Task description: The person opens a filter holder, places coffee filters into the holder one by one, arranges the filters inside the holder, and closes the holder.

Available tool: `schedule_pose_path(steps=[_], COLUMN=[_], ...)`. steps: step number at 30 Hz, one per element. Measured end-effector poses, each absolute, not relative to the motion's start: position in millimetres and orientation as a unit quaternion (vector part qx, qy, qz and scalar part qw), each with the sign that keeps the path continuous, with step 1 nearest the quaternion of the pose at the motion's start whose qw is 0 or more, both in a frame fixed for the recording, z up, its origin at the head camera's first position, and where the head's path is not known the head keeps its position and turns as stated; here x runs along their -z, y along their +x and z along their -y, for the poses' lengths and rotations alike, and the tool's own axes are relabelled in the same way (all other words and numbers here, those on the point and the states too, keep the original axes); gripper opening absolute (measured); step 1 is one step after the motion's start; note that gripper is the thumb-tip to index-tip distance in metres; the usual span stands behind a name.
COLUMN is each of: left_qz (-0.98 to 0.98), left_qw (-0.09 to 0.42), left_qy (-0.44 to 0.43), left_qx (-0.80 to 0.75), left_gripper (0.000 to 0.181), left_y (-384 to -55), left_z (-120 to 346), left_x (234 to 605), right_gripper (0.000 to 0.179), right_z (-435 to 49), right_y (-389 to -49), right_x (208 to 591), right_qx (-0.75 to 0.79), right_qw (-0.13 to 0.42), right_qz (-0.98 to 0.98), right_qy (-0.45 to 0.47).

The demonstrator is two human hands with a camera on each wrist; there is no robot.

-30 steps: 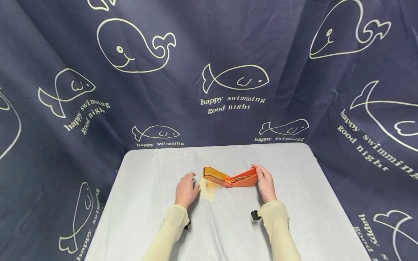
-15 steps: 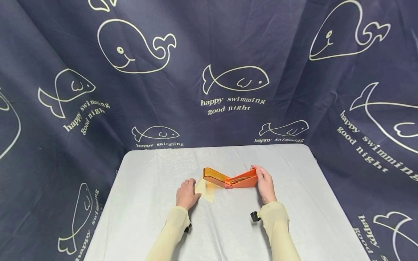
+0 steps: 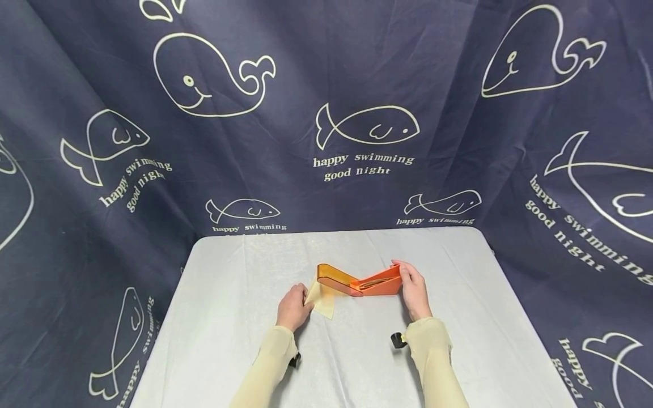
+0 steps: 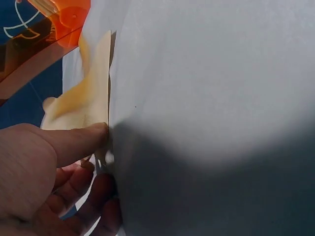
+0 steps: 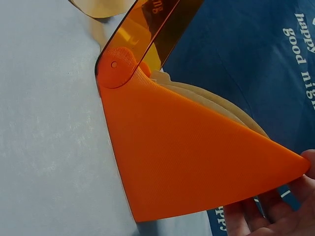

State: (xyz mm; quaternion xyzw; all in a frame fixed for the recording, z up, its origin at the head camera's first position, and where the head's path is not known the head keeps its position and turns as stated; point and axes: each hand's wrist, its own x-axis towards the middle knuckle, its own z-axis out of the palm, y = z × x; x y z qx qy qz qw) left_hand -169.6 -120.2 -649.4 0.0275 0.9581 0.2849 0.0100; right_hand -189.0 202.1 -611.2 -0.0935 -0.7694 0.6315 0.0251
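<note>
An orange coffee filter case (image 3: 380,287) stands on the table, its amber see-through lid (image 3: 338,276) swung out to the left. Tan paper filters (image 5: 209,101) show inside it, above the orange wall. My right hand (image 3: 415,292) grips the case at its right end, fingers on the far side. Left of the lid is a single cream coffee filter (image 3: 323,305), tilted up off the cloth on its left side. My left hand (image 3: 293,307) pinches that filter's edge between thumb and fingers; in the left wrist view the thumb (image 4: 83,140) lies across the paper.
A white cloth with creases covers the table (image 3: 229,272). Behind and at both sides hangs a dark blue curtain (image 3: 367,198) with whale and fish prints. Small black wrist cameras are strapped near both cream sleeves (image 3: 433,345).
My left hand has closed its fingers on the loose filter and lifted its left edge. The right hand keeps its hold on the case, which stays in place.
</note>
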Motion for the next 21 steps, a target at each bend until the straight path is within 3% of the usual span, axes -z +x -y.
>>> schedule_pose_path(steps=[7, 16, 21], left_qz=[-0.938, -0.915, -0.906], left_qw=[-0.001, 0.001, -0.027], left_qy=[0.031, 0.010, 0.004], left_qx=[-0.345, -0.404, -0.422], left_gripper=[0.007, 0.007, 0.006], left_y=[-169.1, -172.7, -177.2], left_z=[127.4, 132.6, 135.9], left_x=[648.1, 637.0, 620.9], right_gripper=[0.048, 0.048, 0.048], right_z=[-202.0, -201.6, -202.8], right_y=[-189.2, -188.1, -189.1], right_x=[611.4, 610.7, 612.5], right_qx=[-0.631, -0.627, -0.626], right_qw=[0.029, 0.029, 0.032], right_qz=[0.770, 0.773, 0.774], right_qy=[-0.091, -0.091, -0.090])
